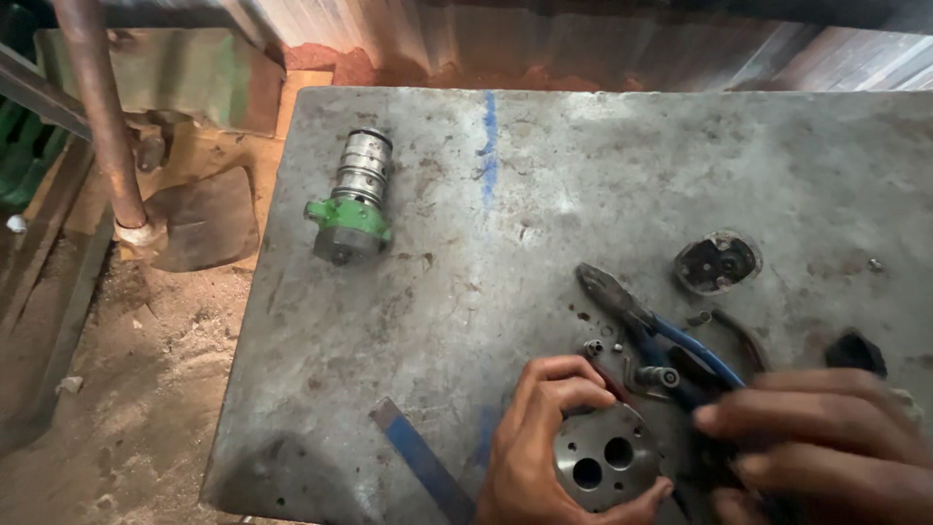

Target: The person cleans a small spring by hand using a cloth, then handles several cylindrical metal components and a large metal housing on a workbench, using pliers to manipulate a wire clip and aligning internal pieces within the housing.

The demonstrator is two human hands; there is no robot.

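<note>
My left hand (539, 447) grips a round grey metal part (604, 457) with two holes in its face, near the front edge of the metal table (486, 272). My right hand (826, 442) is blurred beside it on the right, fingers pointing left over dark small parts; whether it holds anything I cannot tell. Blue-handled pliers (651, 335) lie just behind both hands. A green and silver cylindrical valve part (355, 199) lies at the far left of the table.
A round dark disc (717, 262) lies at the right, a black cap (855, 352) near the right edge, a blue flat strip (418, 457) at the front. Dirt floor and a rusty post (97, 117) are to the left.
</note>
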